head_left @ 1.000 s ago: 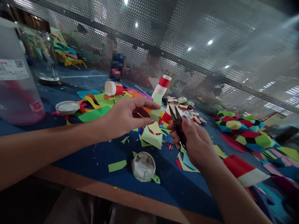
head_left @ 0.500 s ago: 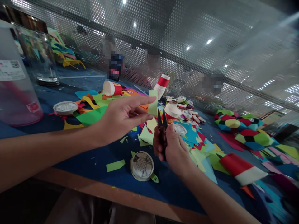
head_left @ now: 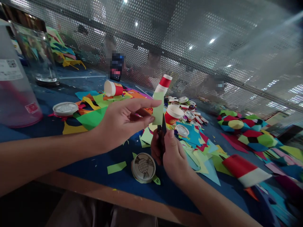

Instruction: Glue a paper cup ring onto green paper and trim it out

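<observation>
Pinched between the thumb and index finger of my left hand point(head_left: 125, 123) is a light green paper strip point(head_left: 158, 108), held upright. My right hand point(head_left: 172, 151) grips black scissors point(head_left: 162, 129) by the handles, which my fingers mostly cover. The scissors' blades point up at the strip's lower right edge, and one blade is partly behind the paper. Below both hands, a round lid point(head_left: 143, 167) with a drawn crosshatched circle and line bundles lies on the blue table point(head_left: 90, 173). Small green paper pieces stick out from under it. A loose green paper piece point(head_left: 116, 167) is to its left.
Coloured paper scraps point(head_left: 94, 116) cover the middle, with a red and white paper cup point(head_left: 174, 114) and a tilted cup stack point(head_left: 163, 85) beyond. A plastic bottle point(head_left: 16, 88) and glass jar point(head_left: 42, 56) stand left. Paper shapes point(head_left: 258, 138) and another cup point(head_left: 243, 170) lie right.
The scissors have moved slightly left and their blades have come up against the green strip. My left hand has shifted the strip a little to the right.
</observation>
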`<state>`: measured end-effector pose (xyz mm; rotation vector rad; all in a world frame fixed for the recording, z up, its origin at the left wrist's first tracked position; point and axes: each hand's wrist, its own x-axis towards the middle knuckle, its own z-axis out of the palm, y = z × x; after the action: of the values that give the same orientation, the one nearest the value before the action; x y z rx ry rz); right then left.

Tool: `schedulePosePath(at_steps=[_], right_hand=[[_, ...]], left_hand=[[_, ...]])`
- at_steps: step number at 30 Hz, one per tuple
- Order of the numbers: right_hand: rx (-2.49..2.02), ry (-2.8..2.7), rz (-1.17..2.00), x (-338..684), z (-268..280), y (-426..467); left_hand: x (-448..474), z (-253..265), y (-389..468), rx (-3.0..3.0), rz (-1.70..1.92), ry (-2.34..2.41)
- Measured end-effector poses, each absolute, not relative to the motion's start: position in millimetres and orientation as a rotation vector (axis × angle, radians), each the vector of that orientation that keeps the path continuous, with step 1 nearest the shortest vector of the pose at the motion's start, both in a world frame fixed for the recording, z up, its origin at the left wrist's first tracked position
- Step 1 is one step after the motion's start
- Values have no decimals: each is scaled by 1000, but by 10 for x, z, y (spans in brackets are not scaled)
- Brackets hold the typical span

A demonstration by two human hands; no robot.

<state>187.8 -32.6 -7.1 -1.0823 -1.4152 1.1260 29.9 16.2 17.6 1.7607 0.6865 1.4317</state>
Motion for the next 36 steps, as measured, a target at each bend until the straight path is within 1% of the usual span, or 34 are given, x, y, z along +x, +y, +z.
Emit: schedulePosePath(at_steps=[14, 22, 36], right_hand=[[-1023, -1454, 1108, 1889, -121, -368], [-1008, -1521, 1004, 1916, -179, -327], [-952, -1525, 959, 1916, -207, -344]], left_hand=[[328, 178, 124, 1648, 1328, 606], [336, 151, 115, 1676, 1353, 565], [314, 178, 70, 1684, 1372, 582]])
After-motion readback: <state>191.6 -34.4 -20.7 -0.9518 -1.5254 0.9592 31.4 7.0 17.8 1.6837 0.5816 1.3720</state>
